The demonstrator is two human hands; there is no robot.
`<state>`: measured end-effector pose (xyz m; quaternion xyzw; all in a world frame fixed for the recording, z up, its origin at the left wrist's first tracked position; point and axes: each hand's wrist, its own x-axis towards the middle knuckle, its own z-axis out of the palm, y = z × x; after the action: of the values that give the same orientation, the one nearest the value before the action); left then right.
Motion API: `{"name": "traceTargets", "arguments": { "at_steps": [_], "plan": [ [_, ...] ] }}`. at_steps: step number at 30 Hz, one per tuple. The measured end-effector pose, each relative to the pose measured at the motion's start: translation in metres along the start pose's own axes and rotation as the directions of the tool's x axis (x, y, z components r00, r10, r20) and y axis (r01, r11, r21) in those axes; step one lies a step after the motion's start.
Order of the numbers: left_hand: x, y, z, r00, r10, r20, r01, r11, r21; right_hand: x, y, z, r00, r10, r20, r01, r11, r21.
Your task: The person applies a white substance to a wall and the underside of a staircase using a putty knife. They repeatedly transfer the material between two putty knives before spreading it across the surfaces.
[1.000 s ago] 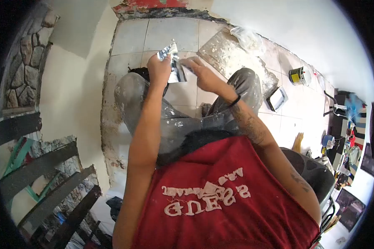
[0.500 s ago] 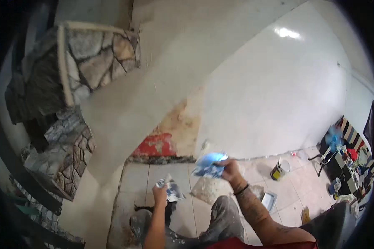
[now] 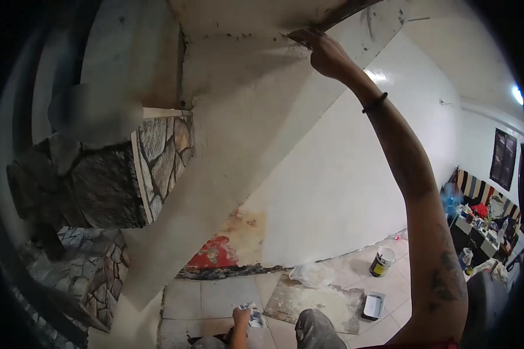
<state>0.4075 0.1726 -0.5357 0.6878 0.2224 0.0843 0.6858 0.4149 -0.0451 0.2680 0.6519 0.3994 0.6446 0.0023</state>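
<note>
My right hand (image 3: 330, 56) is raised high, its fingers closed around a putty knife (image 3: 298, 38). The knife's edge is against the pale plastered surface (image 3: 244, 75) near its top, below a dark-edged corner. Low in the view, my left hand (image 3: 240, 317) is closed on a second putty knife (image 3: 256, 318), which carries white paste. That hand is above the tiled floor, near my knee. Its handle is mostly hidden by my fingers.
A dusty board (image 3: 311, 299) and a plastic bag (image 3: 312, 274) lie on the floor. Close by are a paint can (image 3: 382, 262) and a tray (image 3: 374, 305). Stone-patterned ledges (image 3: 163, 157) jut out at left. A cluttered table (image 3: 477, 232) stands at right.
My right hand has gone from low over the floor up to the top of the plastered surface with its putty knife. The view has tilted upward. My left hand stays low, holding its knife.
</note>
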Motion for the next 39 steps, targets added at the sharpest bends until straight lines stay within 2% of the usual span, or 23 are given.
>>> {"name": "traceTargets", "arguments": {
  "at_steps": [2, 5, 8, 11, 14, 16, 19, 23, 26, 28, 32, 37, 39],
  "plan": [
    [-0.008, 0.004, 0.009, 1.0, -0.003, -0.003, 0.003, 1.0, 0.003, 0.003, 0.005, 0.01, 1.0, 0.003, 0.001, -0.003, 0.995, -0.101],
    [-0.017, 0.013, 0.01, 0.999, -0.031, 0.029, 0.03, 0.999, 0.029, 0.0, -0.018, 0.005, 1.0, 0.005, 0.007, -0.004, 0.99, -0.14],
    [-0.037, 0.046, 0.007, 0.995, -0.076, 0.061, 0.074, 0.997, 0.039, 0.001, -0.018, 0.02, 0.987, -0.136, -0.09, 0.119, 0.978, -0.173],
    [-0.038, 0.054, 0.007, 0.997, -0.068, 0.044, 0.067, 0.997, 0.04, 0.002, -0.027, 0.024, 0.998, -0.041, -0.05, 0.031, 0.982, -0.185],
    [-0.032, 0.044, 0.01, 0.998, -0.029, 0.052, 0.03, 0.999, -0.02, 0.005, -0.023, 0.034, 0.993, -0.06, -0.106, 0.04, 0.984, -0.175],
    [-0.041, 0.052, 0.01, 0.999, -0.014, 0.035, 0.016, 0.999, -0.048, 0.006, -0.026, 0.037, 0.993, -0.015, -0.118, -0.01, 0.977, -0.212],
    [-0.053, 0.074, 0.004, 0.995, -0.102, 0.009, 0.101, 0.99, 0.1, 0.006, -0.025, 0.044, 0.989, -0.011, -0.15, -0.032, 0.959, -0.28],
    [-0.05, 0.07, 0.004, 0.997, -0.081, -0.017, 0.082, 0.991, 0.104, 0.004, -0.022, 0.049, 0.986, -0.056, -0.16, 0.001, 0.945, -0.328],
    [-0.039, 0.053, 0.008, 1.0, -0.028, -0.01, 0.029, 0.997, 0.072, 0.002, -0.028, 0.051, 0.988, 0.035, -0.152, -0.088, 0.931, -0.354],
    [-0.039, 0.051, 0.008, 1.0, -0.006, 0.006, 0.006, 0.999, 0.04, 0.001, -0.024, 0.059, 0.985, 0.038, -0.171, -0.106, 0.908, -0.406],
    [-0.047, 0.057, 0.009, 0.999, -0.038, 0.014, 0.036, 0.996, 0.087, -0.003, -0.029, 0.068, 0.981, 0.102, -0.164, -0.172, 0.845, -0.507],
    [-0.059, 0.064, 0.007, 0.996, -0.075, 0.045, 0.07, 0.992, 0.105, -0.007, -0.033, 0.068, 0.978, 0.086, -0.192, -0.151, 0.922, -0.355],
    [-0.063, 0.063, 0.004, 0.999, -0.036, 0.032, 0.033, 0.995, 0.091, -0.008, -0.034, 0.068, 0.979, 0.076, -0.189, -0.136, 0.933, -0.333]
  ]
}}
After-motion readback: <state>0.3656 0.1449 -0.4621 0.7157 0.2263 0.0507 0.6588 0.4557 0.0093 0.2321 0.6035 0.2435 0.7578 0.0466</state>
